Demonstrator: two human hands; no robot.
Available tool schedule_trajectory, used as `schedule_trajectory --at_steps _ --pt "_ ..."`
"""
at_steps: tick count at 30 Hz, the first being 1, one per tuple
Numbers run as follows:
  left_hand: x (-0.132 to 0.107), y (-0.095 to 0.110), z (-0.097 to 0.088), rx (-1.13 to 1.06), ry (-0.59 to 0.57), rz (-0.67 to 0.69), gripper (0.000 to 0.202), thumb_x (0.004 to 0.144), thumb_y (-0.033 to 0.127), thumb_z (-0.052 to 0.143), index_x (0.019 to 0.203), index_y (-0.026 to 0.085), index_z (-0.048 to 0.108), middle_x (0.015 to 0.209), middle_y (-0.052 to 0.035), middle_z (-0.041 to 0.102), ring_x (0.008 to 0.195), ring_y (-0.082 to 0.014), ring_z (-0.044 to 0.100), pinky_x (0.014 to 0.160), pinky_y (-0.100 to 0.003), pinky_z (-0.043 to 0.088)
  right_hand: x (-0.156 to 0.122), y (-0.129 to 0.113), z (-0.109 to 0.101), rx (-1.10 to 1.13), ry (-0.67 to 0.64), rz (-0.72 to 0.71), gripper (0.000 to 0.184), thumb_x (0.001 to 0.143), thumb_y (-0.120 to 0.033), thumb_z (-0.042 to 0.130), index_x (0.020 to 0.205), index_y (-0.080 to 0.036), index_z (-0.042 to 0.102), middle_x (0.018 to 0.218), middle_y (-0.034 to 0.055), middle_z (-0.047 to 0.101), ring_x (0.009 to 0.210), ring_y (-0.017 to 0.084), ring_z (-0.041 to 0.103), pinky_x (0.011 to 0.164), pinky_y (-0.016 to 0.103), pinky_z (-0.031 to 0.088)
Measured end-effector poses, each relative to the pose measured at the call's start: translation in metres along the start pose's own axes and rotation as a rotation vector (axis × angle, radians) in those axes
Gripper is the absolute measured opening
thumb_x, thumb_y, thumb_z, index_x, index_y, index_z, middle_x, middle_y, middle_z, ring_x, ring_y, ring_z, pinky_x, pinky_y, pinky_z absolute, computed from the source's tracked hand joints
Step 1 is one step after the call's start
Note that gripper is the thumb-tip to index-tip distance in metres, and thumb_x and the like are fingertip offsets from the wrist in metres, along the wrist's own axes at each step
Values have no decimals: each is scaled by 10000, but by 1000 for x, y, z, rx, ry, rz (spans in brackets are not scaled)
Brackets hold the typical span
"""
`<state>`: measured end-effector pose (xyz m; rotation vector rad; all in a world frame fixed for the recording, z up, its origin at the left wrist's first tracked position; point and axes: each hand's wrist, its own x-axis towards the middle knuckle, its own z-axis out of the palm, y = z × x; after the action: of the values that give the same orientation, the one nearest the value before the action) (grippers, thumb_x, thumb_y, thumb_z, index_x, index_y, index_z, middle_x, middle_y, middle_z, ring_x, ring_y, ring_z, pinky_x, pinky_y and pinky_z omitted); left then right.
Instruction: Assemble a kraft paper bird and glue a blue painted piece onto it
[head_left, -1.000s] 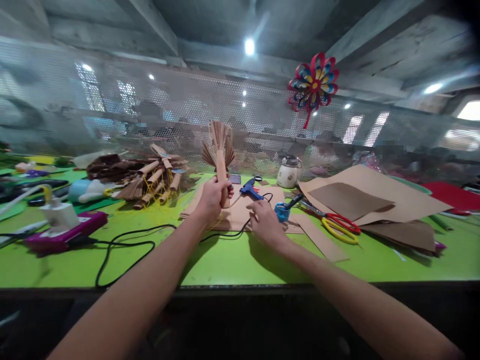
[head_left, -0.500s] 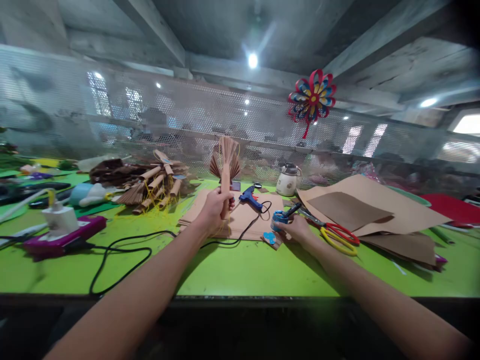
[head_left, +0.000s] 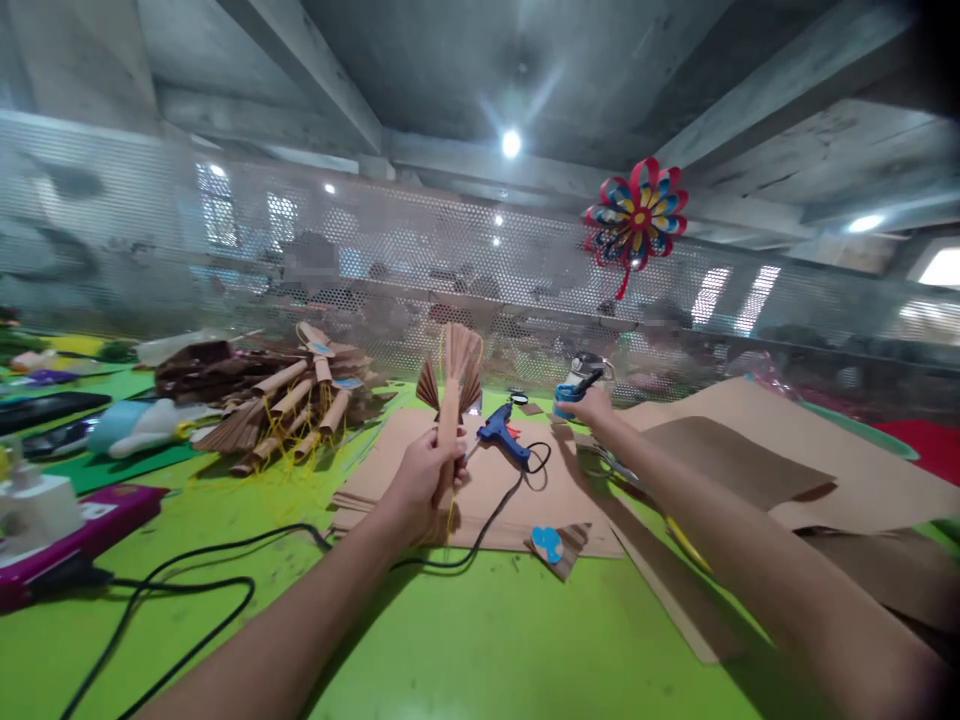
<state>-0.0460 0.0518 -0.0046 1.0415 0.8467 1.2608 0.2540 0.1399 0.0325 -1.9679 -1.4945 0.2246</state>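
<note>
My left hand (head_left: 426, 478) is closed around the stem of a pleated brown paper fan piece (head_left: 452, 378), held upright above a stack of brown paper sheets (head_left: 495, 490). My right hand (head_left: 594, 408) reaches far across the bench and grips a small blue tape roll (head_left: 568, 393) with a dark tool sticking out of it, just in front of a white pot (head_left: 584, 367). A blue glue gun (head_left: 500, 432) lies on the sheets between my hands, its black cord (head_left: 225, 560) trailing left.
A heap of rolled brown paper pieces (head_left: 289, 400) lies at back left. Large brown sheets (head_left: 787, 450) cover the right side. A small blue-dotted paper scrap (head_left: 553, 545) rests at the stack's edge. A magenta device (head_left: 75, 525) sits at left. A perforated screen (head_left: 375, 260) backs the green bench, with a coloured pinwheel (head_left: 636, 215).
My right hand lifted the blue roll from the sheets and carried it away to the back near the white pot. My view tilted and moved closer; the left hand kept the fan upright.
</note>
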Motion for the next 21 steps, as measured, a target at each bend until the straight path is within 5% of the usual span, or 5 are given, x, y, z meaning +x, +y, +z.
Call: schedule_trajectory --at_steps 4,10,17,21 --pt "-1 -7 2 -5 -11 -29 85 907 130 626 991 120 616 666 46 554 505 -68 502 428 -158 376 42 -12 34 -44 -78 74 362 960 -340 635 1279 -173 599 1280 100 621 1073 248 650 883 448 564" --pt "-3 -6 3 -37 -4 -39 320 691 113 658 1009 105 621 592 8 583 489 -100 518 425 -171 365 55 -5 69 -78 -173 98 355 963 -340 631 1273 -168 603 1275 103 623 1064 245 652 881 445 566" --pt "-7 -5 9 -26 -21 -79 177 812 48 622 975 117 609 619 36 565 507 -86 527 432 -163 380 44 -9 32 -177 -98 94 357 960 -343 635 1273 -173 605 1280 96 621 1076 252 648 885 446 564" --pt "-5 -7 9 -52 -34 -60 124 958 242 629 980 120 625 750 26 594 541 -69 533 465 -178 449 0 -3 0 -207 -7 9 373 948 -349 653 1247 -129 617 1253 117 631 1067 259 652 888 438 559"
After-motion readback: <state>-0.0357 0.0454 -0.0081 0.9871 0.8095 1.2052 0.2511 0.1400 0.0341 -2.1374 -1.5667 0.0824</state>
